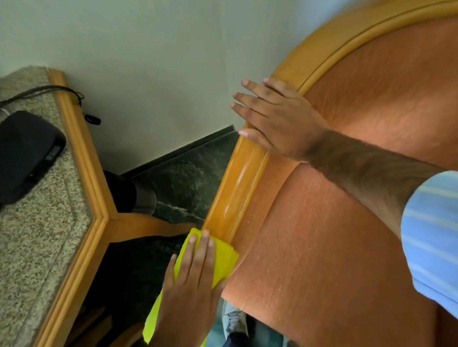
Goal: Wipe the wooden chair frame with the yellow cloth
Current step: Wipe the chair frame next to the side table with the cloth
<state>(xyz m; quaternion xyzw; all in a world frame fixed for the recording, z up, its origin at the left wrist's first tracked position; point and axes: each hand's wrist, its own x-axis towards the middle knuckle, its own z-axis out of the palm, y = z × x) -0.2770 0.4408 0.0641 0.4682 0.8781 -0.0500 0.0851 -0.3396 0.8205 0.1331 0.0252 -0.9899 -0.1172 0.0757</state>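
Note:
The wooden chair frame (238, 183) curves from the lower middle up to the top right, edging orange upholstery (342, 247). A yellow cloth (223, 259) lies against the lower end of that frame. My left hand (192, 281) presses flat on the cloth, fingers pointing up along the wood. Higher on the frame, my right hand (280, 119) rests with fingers spread and nothing in it; its forearm crosses the upholstery from a blue striped sleeve.
A granite-topped table with a wooden rim (82, 163) stands at the left, carrying a black device (22, 154) and a cable. A pale wall is behind. Dark marbled floor (186, 180) shows between table and chair. A shoe (234, 321) is at the bottom.

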